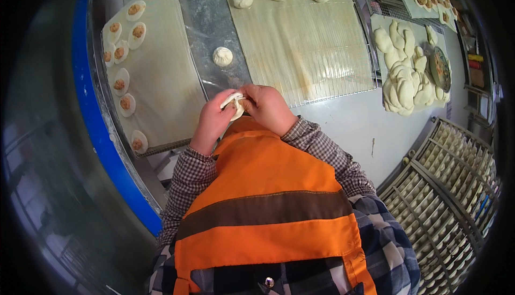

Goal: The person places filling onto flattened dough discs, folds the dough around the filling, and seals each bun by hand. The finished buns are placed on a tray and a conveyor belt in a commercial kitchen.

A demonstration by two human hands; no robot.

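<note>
Left hand (pixel 213 117): thumb and fingers pinch the near-left side of a wrapper (pixel 236 113).
Right hand (pixel 266 108): fingertips pressed together on the wrapper's right edge, close against the left.
Wrapper: in the air between both hands, just above the apron (pixel 273 171); partly gathered, its top not yet closed as far as shows. How much filling it bears, I cannot tell.
Pleating: best done, I judge, with small even folds, the left thumb keeping filling down while the right pinches each pleat; a greasy rim would seal poorly.
Bun on the metal strip (pixel 210 24): one bun (pixel 222 56), just beyond the hands.
Left mat (pixel 161 80): eight filled rounds (pixel 122 82), unclosed.
Right mat (pixel 306 48): five buns in view, two cut off by the top edge.
Far right: one bowl (pixel 440 69) beside a dough pile (pixel 402 83), too overlapped to count.
Rack (pixel 445 187): one, lower right; its many pale pieces are too small to count.
</note>
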